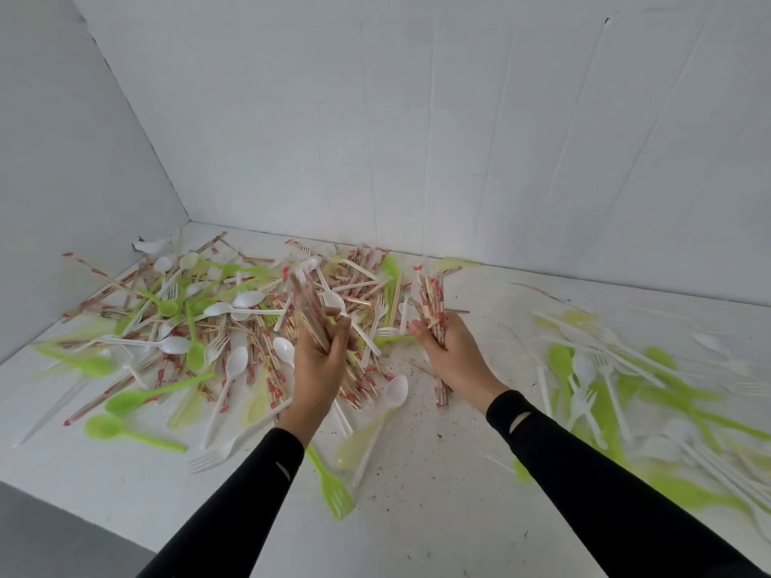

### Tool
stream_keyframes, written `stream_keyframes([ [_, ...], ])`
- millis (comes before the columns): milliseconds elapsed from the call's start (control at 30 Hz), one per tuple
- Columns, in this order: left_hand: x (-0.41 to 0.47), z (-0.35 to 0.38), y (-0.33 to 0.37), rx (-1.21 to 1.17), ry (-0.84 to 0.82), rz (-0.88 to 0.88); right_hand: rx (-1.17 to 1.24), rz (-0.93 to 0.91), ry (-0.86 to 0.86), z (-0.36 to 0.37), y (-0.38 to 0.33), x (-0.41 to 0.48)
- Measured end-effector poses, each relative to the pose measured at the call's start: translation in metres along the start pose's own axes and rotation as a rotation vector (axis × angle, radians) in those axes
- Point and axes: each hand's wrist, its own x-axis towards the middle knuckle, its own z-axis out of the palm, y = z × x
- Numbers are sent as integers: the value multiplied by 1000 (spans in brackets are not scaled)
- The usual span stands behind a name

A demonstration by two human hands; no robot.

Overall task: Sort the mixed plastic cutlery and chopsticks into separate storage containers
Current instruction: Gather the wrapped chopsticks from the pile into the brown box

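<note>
Clearly both fists are full — left hand (319, 360) and right hand (450, 352) each clench wrapped chopsticks (432, 310) mid-length — light, stiff, slippery sleeves.

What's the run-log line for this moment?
left hand: grips chopstick bundle | right hand: grips second chopstick bundle | mixed pile: left of hands | plastic cutlery pile: right of hands | containers: unseen

Two plain white panel walls (459, 139) meet in a corner behind a white, dirt-speckled table (438, 506), with grey floor (50, 536) at lower left.
</note>
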Motion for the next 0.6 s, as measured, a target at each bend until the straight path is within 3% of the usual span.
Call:
stream_keyframes([
  [233,-7,-6,-44,205,-121,-214,146,3,16,-10,-20,10],
  [300,-4,-4,-42,151,-138,-224,131,15,-11,-13,-14,10],
  [433,17,2,-30,-85,-114,-249,-393,119,-247,-12,33,1],
  [600,61,3,-19,202,-68,-245,-845,76,-146,-9,61,-6],
])
